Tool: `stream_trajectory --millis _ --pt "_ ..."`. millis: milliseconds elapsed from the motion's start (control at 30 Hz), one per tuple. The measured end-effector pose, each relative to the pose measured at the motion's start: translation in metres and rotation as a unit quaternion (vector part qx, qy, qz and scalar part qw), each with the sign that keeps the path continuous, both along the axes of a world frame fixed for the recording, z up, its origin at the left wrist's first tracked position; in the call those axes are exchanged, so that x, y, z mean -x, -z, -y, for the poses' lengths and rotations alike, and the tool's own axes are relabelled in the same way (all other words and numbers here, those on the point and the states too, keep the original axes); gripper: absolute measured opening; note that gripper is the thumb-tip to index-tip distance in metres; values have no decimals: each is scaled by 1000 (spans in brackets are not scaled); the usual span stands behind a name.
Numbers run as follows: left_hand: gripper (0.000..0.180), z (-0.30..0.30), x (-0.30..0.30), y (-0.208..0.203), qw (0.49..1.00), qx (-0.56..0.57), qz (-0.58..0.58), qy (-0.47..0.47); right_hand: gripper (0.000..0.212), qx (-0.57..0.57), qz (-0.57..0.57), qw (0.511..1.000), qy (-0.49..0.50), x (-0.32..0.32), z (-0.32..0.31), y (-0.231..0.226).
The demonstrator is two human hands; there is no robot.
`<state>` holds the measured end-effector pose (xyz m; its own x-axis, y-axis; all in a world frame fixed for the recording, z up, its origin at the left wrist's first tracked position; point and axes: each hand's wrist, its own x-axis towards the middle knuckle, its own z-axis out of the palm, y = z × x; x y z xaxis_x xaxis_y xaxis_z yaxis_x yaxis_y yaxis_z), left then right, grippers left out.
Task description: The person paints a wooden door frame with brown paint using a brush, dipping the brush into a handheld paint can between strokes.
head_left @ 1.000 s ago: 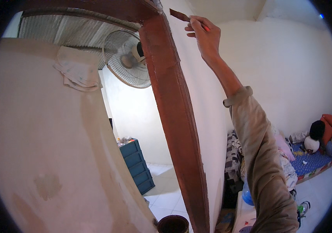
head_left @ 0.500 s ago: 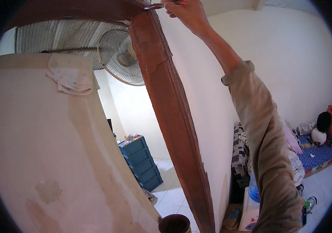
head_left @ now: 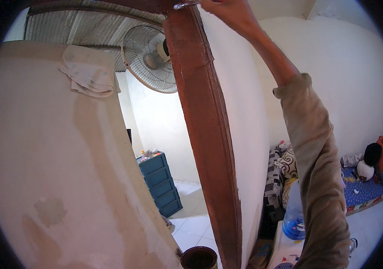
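My right hand [head_left: 234,15] is raised at the top edge, closed around a paintbrush [head_left: 185,5] whose metal band shows; part of the brush is cut off by the view. The brush end sits at the upper corner of a brown door frame [head_left: 205,112], where the upright meets the header [head_left: 142,4]. Fresh-looking brown paint covers the upright, with a ragged edge against the white wall. Low in the middle, a paint can [head_left: 199,249] with a dark inside stands out at the lower edge; what supports it is hidden. My left hand is out of view.
A pale door [head_left: 66,157] with a folded cloth [head_left: 90,71] over its top fills the left. Behind the opening are a fan [head_left: 151,58] and a blue drawer cabinet [head_left: 160,184]. To the right are a water jug [head_left: 294,224] and a blue mattress [head_left: 361,184].
The view has shifted, so the frame and fan sit farther right and higher. My right hand and the brush have moved slightly right and up in the picture, still at the frame's top corner.
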<state>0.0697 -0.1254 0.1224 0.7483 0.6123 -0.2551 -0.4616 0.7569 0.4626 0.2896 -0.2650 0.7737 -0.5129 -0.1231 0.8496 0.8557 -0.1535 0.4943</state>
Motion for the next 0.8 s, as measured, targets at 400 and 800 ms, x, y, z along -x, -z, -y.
stream_trajectory --millis 400,800 --pt "63 -16 -8 39 996 1 69 54 18 -114 21 983 145 -4 -1 -4" --pt "64 -23 -5 35 990 9 124 72 14 -49 6 988 145 18 9 -11"
